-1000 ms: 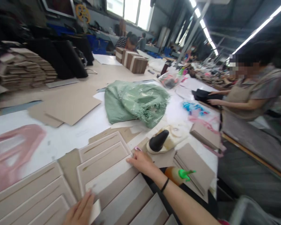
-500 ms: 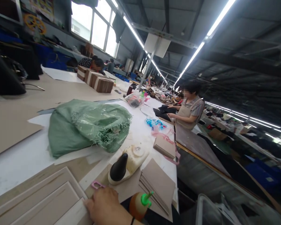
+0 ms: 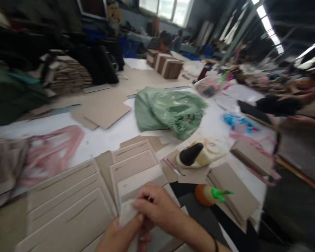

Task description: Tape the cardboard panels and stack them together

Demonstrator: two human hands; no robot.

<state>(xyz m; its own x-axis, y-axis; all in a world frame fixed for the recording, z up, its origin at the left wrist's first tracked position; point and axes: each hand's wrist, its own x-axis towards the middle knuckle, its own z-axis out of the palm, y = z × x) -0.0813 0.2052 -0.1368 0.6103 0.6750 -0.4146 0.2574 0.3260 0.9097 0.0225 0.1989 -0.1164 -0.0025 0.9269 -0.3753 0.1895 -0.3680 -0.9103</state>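
Note:
Both my hands meet at the bottom centre over overlapping grey cardboard panels [image 3: 68, 206]. My right hand [image 3: 159, 208] has its fingers curled, pinching a small pale strip of paper or tape [image 3: 126, 213] on the top panel. My left hand [image 3: 120, 236] comes up from the bottom edge, its thumb pressed on the same strip. Just right of my hands lie an orange bottle with a green nozzle [image 3: 210, 194], pink scissors [image 3: 173, 166] and a cream holder with a black cone [image 3: 196, 155].
A green woven sack [image 3: 170, 110] lies mid-table, a pink plastic bag [image 3: 52, 154] at left. Stacks of grey board [image 3: 233, 189] sit right; more board [image 3: 68, 75] and brown boxes [image 3: 164, 63] stand further back. Another person's arms [image 3: 294, 108] work at the right edge.
The camera swung up and back down. My right hand pulled back from the panel's far edge to meet my left hand, and both now pinch the pale strip.

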